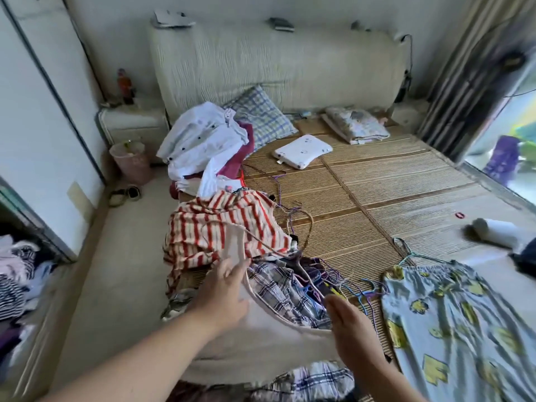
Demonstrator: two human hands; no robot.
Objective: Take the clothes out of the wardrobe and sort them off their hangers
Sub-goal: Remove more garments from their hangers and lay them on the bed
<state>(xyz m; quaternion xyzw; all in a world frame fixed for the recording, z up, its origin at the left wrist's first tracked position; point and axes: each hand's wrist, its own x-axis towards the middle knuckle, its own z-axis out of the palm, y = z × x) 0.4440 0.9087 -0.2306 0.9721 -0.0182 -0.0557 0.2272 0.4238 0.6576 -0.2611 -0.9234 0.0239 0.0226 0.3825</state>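
— What were the hands doing?

— The left hand (223,288) lay just below the middle of the frame, fingers stretched out on a pale garment (269,338). A strip of that cloth rose from between its fingers, but in the blur I could not tell whether it pinched the cloth or only pressed on it. The right hand (351,323) stood at the lower centre-right, flat, fingers straight and together, holding nothing, just beside the pale garment's edge.

— And around them?

— Between the hands lay a plaid garment (278,288), with a beige hanger (312,227) looping up above it. Above the left hand was a red-striped garment (220,227), crumpled at the bed's edge. Thin coloured wire hangers (362,291) lay tangled just right of the right hand's fingertips, beside blue patterned trousers (452,320) spread out at the lower right.

— Further off?

— A heap of white clothes (200,137) sat above the striped one, against a checked pillow (261,114). All of it rested on a woven mat (377,184), where a small white pillow (303,150) and a folded blanket (355,124) lay nearer the top. The wardrobe (43,111) filled the left edge, with piled clothes (17,274) inside it at the lower left. A pink bin (132,161) stood on the floor near it.
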